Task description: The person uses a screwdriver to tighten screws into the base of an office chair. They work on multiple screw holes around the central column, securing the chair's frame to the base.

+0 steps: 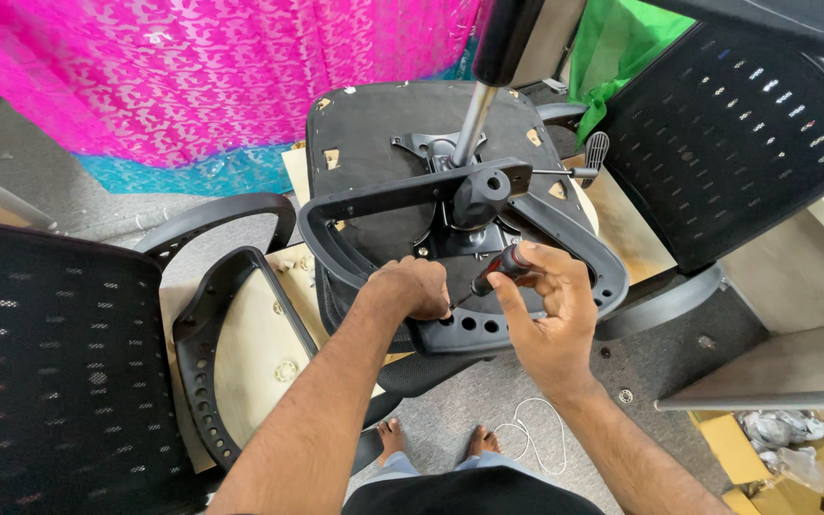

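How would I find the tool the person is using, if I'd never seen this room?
Look for the upside-down black chair seat in the middle, with a shiny metal pole sticking up from it. Just below the pole's base, the right hand holds a screwdriver, beside the left hand. It is the only small thing there with a dark, red-marked handle, tilted toward the seat's front edge.

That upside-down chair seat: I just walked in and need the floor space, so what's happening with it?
A person stands over an overturned office chair seat, its gas-lift column pointing up. The right hand grips a dark-handled screwdriver, its tip angled down at the near edge of the seat's underside. The left hand is closed and rests on that edge beside the tip. Mesh backrests lie to the left and right, with loose armrest frames on cardboard.
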